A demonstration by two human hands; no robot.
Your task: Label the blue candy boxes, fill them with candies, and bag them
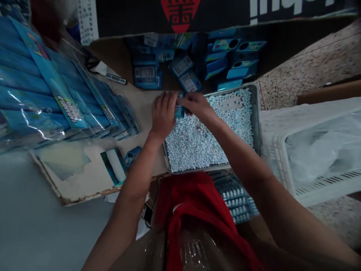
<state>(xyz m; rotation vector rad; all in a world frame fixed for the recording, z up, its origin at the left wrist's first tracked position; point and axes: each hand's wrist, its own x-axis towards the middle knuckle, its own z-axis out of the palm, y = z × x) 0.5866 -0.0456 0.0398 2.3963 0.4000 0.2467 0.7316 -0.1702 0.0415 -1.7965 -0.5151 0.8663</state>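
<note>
A small blue box (179, 110) sits between my two hands, over the far left corner of a metal tray (256, 113). My left hand (164, 114) wraps round its left side. At the box's top, the fingers of my right hand (199, 105) are pinched together; whether anything besides the box is in them is hidden. Small pale blue and white pellets (197, 145) fill the tray, and a flat white scoop-like piece with holes (229, 104) lies on them at the far right.
Beyond the tray stands a big black carton (135, 19) holding several small blue boxes (186, 71). Plastic-wrapped blue packs (64, 94) are stacked at left. A white plastic basket (287, 165) with clear bags stands at right. An opened blue box (113, 165) lies on the table.
</note>
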